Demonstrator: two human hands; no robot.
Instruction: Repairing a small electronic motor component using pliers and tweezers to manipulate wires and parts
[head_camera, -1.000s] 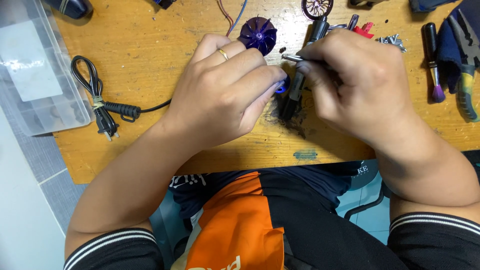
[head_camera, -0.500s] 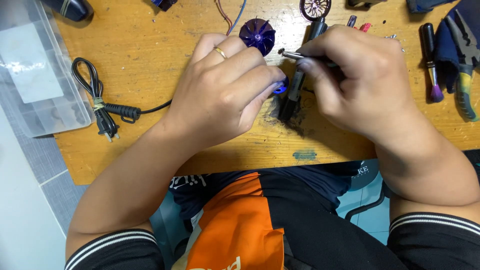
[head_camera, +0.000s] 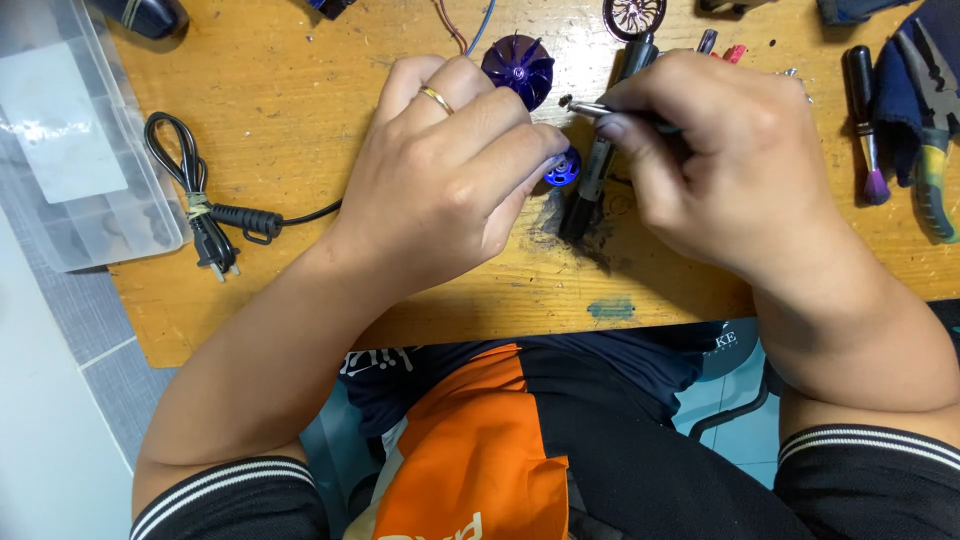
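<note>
My left hand (head_camera: 450, 170), a gold ring on one finger, is curled over a small blue round metal part (head_camera: 562, 167) and pinches it at the fingertips. My right hand (head_camera: 715, 165) grips a thin metal tool (head_camera: 588, 107) whose tip sticks out to the left, just above the blue part. A dark blue finned rotor (head_camera: 518, 66) lies on the wooden table (head_camera: 300, 130) just beyond my left fingers. A black pen-like tool (head_camera: 590, 185) lies under my hands.
A clear plastic organiser box (head_camera: 70, 150) sits at the left edge. A coiled black power cord with plug (head_camera: 205, 215) lies beside it. A screwdriver with a purple tip (head_camera: 866, 130), pliers (head_camera: 930, 150) and a dark cloth are at the right. A small spoked wheel (head_camera: 634, 15) is at the top.
My right hand has lifted the thin tool's tip slightly up and left, toward the rotor. My left hand stays curled on the blue part.
</note>
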